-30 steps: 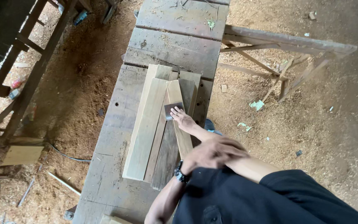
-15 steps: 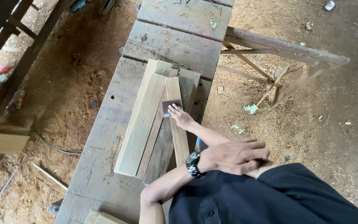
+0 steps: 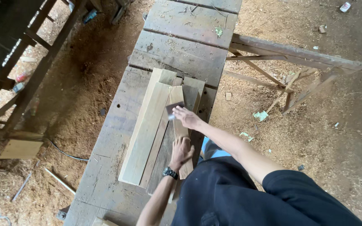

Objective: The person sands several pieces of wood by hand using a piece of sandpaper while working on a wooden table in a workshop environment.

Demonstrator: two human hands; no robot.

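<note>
— Pale wood first: what's under my hands?

— A narrow plank [image 3: 177,125], light and unfinished, lying lengthwise on the workbench [image 3: 105,138] and running from about twelve o'clock down toward six. It sits in a loose stack of planks [image 3: 147,129]; the widest one lies just beside it at nine o'clock, and darker boards show between and at three o'clock.

— And my right hand?

— My right hand [image 3: 186,117] reaches out to the far part of the narrow plank, fingers closed on a small dark block [image 3: 174,109], which it presses flat against the wood. The block looks like a sanding pad, though I cannot tell for sure.

— The left?

— My left hand [image 3: 181,151] lies at six o'clock from the right one, palm down with fingers spread on the near part of the same plank, clasping nothing. A dark wristwatch [image 3: 169,172] sits on that wrist.

— Beyond the stack?

— The workbench is grey, weathered boards with gaps between them. At two o'clock stands a wooden sawhorse [image 3: 290,62] on a floor [image 3: 315,134] covered in sawdust. At nine o'clock a dark wooden frame [image 3: 17,79] leans over more sawdust, and a thin cable [image 3: 63,151] trails near it.
</note>
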